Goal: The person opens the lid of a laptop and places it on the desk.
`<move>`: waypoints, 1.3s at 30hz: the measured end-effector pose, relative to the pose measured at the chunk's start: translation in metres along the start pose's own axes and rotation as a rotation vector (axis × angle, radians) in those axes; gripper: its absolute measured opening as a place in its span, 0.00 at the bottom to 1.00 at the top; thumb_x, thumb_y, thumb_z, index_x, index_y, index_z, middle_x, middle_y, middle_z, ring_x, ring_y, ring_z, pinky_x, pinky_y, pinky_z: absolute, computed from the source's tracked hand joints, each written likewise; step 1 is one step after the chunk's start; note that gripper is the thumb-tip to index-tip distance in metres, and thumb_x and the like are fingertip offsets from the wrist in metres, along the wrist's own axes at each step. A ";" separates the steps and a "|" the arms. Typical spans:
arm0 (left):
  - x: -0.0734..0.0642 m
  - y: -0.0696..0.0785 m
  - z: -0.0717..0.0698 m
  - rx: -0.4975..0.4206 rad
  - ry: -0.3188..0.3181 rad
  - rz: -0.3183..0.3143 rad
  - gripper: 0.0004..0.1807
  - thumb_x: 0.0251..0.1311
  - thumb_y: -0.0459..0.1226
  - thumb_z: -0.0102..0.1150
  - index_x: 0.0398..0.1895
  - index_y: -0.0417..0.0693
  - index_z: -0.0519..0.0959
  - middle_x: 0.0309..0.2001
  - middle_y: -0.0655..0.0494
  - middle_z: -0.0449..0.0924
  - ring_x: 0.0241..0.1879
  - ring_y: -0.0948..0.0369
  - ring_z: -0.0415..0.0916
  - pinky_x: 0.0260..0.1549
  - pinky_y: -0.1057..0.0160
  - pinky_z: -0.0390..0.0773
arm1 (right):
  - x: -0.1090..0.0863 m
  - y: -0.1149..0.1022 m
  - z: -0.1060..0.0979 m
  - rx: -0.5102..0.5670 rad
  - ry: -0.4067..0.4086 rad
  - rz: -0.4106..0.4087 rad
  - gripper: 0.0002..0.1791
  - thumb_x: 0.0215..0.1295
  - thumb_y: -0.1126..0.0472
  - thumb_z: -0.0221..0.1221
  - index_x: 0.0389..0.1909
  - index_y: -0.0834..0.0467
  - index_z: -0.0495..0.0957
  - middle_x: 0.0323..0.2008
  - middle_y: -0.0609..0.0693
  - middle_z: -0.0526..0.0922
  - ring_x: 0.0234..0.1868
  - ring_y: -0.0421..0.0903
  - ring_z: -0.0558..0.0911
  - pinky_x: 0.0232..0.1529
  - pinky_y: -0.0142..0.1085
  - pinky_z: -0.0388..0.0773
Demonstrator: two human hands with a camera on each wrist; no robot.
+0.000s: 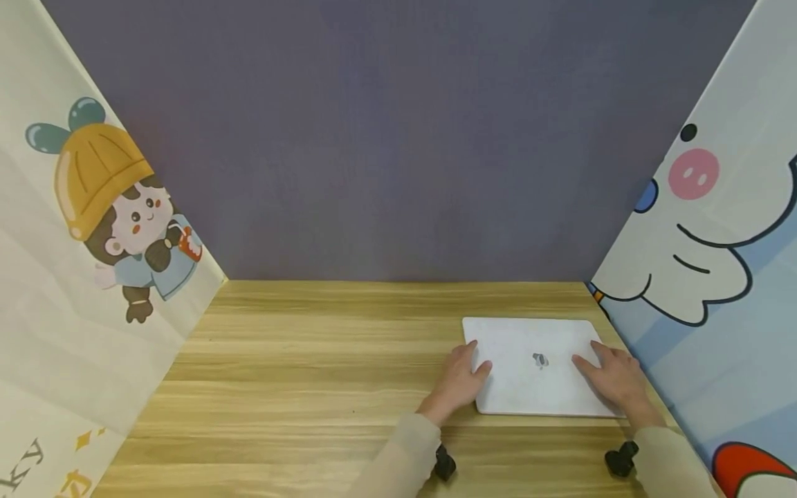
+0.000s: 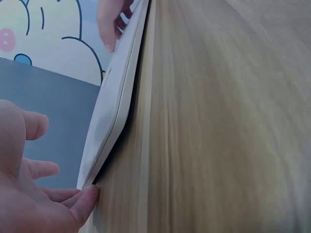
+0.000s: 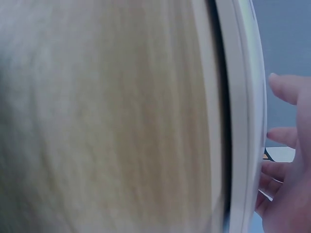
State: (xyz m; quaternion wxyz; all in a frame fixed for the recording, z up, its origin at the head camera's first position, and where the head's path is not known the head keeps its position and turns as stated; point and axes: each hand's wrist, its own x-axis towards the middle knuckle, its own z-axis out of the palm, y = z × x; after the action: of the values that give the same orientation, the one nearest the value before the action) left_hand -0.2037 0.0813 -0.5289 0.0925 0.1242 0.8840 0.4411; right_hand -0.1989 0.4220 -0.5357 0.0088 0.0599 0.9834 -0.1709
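A closed silver laptop (image 1: 517, 391) with a dark logo on its lid lies on the right part of the wooden table. My left hand (image 1: 457, 379) is at its left edge, thumb over the lid. In the left wrist view, fingertips of that hand (image 2: 39, 199) touch the laptop's (image 2: 116, 102) side edge, with the thumb held away from the lid. Opposite it, my right hand (image 1: 616, 379) rests at the right edge with the fingers spread. The right wrist view shows the laptop's front edge (image 3: 240, 121) with the right hand's (image 3: 291, 189) relaxed fingers beside the lid.
The wood-grain table (image 1: 280, 387) stretches to the left of the laptop. A dark grey panel (image 1: 398, 138) closes off the back. Cartoon-printed sheets stand at the left (image 1: 50, 290) and right (image 1: 747, 277), the right one close to my right hand. Black devices (image 1: 620, 459) sit at both wrists.
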 end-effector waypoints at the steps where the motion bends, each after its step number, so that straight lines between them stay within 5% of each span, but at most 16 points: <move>1: 0.000 0.001 0.000 0.000 -0.003 -0.002 0.33 0.76 0.52 0.50 0.77 0.47 0.63 0.75 0.44 0.62 0.75 0.48 0.58 0.72 0.49 0.62 | -0.001 0.000 0.000 -0.001 -0.005 0.004 0.49 0.75 0.32 0.43 0.71 0.74 0.58 0.63 0.85 0.58 0.62 0.82 0.58 0.59 0.75 0.56; 14: 0.001 0.007 0.008 -0.055 -0.001 -0.041 0.35 0.69 0.45 0.60 0.76 0.45 0.64 0.75 0.40 0.59 0.74 0.45 0.54 0.69 0.45 0.65 | -0.007 0.000 -0.003 0.034 -0.032 0.015 0.46 0.75 0.34 0.45 0.73 0.71 0.56 0.65 0.83 0.55 0.62 0.84 0.55 0.58 0.76 0.53; 21: 0.005 0.005 0.009 0.008 0.027 -0.028 0.37 0.61 0.38 0.65 0.73 0.38 0.66 0.71 0.41 0.63 0.70 0.48 0.58 0.67 0.52 0.68 | -0.009 0.003 -0.003 0.068 0.048 -0.031 0.38 0.73 0.46 0.55 0.67 0.75 0.64 0.64 0.82 0.64 0.62 0.79 0.63 0.59 0.71 0.57; 39: 0.004 0.010 0.010 0.159 0.085 -0.030 0.31 0.57 0.36 0.69 0.63 0.32 0.75 0.64 0.40 0.70 0.63 0.47 0.65 0.62 0.57 0.72 | -0.017 -0.005 -0.009 0.176 -0.026 0.078 0.40 0.69 0.48 0.61 0.67 0.77 0.64 0.67 0.81 0.60 0.66 0.79 0.60 0.63 0.71 0.60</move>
State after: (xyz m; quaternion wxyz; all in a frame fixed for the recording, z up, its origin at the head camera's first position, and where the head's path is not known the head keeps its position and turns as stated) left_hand -0.2034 0.0959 -0.5267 0.0515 0.0991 0.9211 0.3729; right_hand -0.1822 0.4183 -0.5250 0.0228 0.0966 0.9613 -0.2569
